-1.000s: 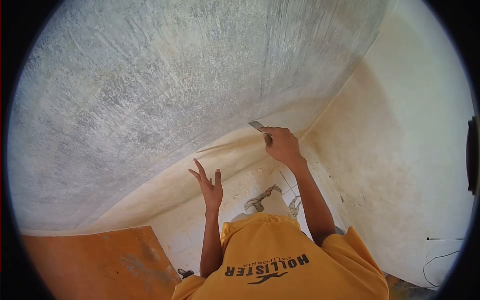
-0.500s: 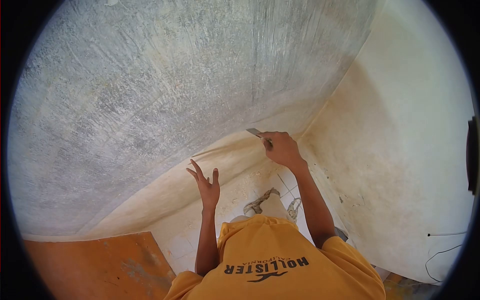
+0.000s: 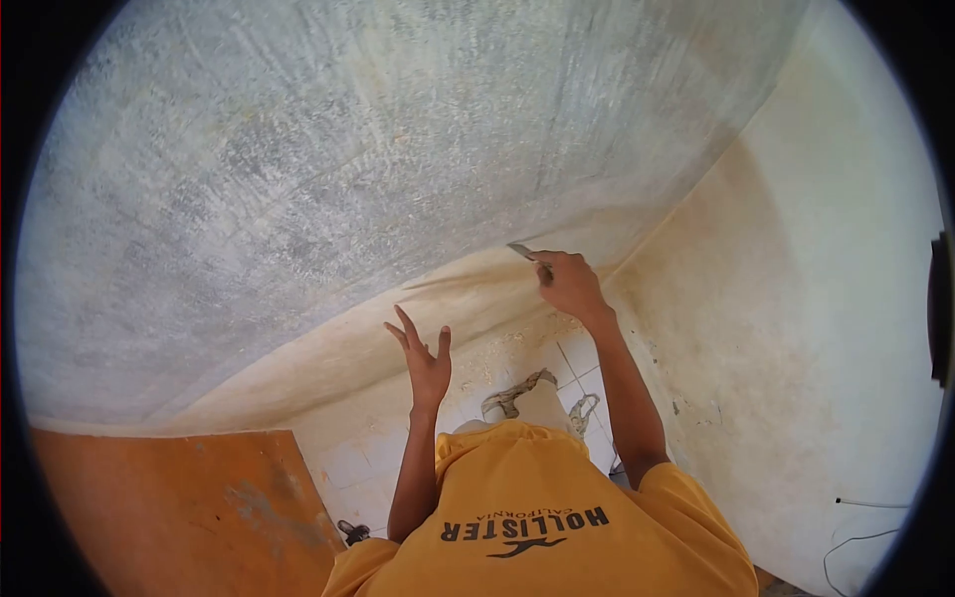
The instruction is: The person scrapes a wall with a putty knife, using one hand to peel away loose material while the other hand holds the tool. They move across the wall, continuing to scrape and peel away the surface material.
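Note:
My right hand (image 3: pixel 574 289) grips a putty knife (image 3: pixel 520 251), its flat metal blade pointing up and left at the wall. The blade tip is right where the rough grey upper surface of the wall (image 3: pixel 298 169) meets a smoother cream band (image 3: pixel 328 348). The handle is mostly hidden inside my fingers. My left hand (image 3: pixel 429 370) is raised with fingers spread and holds nothing. Its fingertips overlap the cream band in this view, left of the putty knife.
A side wall (image 3: pixel 756 328) with brown stains meets the grey wall at a corner on the right. An orange panel (image 3: pixel 179 497) stands at lower left, a small dark object (image 3: pixel 352 532) beside it. Pale crumbs lie on the white tiled floor (image 3: pixel 373 463). Thin wires (image 3: pixel 865 503) show at lower right.
The view has shifted slightly, and both hands appear a little further right. The putty knife blade has moved slightly up and right in view. The small dark object beside the orange panel now shows.

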The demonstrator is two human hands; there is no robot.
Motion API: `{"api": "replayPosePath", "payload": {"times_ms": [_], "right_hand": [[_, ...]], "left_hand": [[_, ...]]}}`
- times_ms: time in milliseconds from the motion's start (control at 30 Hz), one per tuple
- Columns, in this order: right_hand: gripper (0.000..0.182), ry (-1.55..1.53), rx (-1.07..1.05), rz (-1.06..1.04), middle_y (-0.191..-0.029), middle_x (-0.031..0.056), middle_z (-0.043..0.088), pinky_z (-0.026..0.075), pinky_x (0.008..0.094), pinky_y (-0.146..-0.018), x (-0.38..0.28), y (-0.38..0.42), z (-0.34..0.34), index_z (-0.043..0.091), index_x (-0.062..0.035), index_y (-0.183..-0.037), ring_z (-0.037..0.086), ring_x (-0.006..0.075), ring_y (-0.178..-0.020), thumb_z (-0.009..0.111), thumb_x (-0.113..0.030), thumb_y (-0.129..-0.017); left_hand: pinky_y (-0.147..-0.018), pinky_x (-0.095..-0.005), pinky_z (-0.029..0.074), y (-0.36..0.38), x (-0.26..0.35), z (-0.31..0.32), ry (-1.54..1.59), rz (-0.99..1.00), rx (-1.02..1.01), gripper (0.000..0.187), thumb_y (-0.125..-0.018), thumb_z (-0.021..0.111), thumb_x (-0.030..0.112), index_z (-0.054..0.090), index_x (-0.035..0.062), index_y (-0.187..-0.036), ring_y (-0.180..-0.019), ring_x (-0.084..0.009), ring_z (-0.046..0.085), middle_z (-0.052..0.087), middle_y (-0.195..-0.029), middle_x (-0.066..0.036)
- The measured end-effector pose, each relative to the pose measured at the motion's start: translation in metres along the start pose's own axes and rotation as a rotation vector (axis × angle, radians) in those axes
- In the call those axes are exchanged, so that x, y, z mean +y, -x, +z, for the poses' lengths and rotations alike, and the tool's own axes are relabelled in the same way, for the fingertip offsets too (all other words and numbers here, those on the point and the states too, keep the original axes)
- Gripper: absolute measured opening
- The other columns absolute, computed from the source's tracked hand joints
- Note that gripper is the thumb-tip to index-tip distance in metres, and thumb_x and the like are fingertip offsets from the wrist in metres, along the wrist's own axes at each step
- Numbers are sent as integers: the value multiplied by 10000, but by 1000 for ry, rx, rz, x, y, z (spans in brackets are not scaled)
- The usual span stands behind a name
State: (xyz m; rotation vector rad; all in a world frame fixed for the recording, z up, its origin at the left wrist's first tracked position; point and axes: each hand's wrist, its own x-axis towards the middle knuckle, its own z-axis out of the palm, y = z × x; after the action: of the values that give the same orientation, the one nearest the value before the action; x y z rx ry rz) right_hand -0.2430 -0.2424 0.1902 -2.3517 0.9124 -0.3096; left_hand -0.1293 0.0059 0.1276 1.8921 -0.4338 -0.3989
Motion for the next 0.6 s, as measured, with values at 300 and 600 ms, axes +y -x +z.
{"api": "replayPosePath", "payload": {"times_ms": [300, 600], "right_hand": [[327, -117, 83, -108, -1047, 245, 724, 558, 458, -867, 6, 12, -13, 724, -101, -1240, 688, 446, -971, 621, -147, -933], [344, -32, -68, -65, -1046, 277, 710, 550, 427, -852, 1, 34, -63, 721, -65, -1234, 702, 419, -996, 630, -90, -902]], "left_hand": [[-1190, -526, 296, -8, -33, 4, -63, 45, -2, 960, -1006, 667, 280, -21, 92, -1650, -1495, -595, 66, -143, -1599, -434], [-1186, -526, 313, -10, -8, -9, -5, 64, 31, 967, -1011, 657, 282, -46, 83, -1645, -1485, -602, 103, -149, -1601, -427]]}}
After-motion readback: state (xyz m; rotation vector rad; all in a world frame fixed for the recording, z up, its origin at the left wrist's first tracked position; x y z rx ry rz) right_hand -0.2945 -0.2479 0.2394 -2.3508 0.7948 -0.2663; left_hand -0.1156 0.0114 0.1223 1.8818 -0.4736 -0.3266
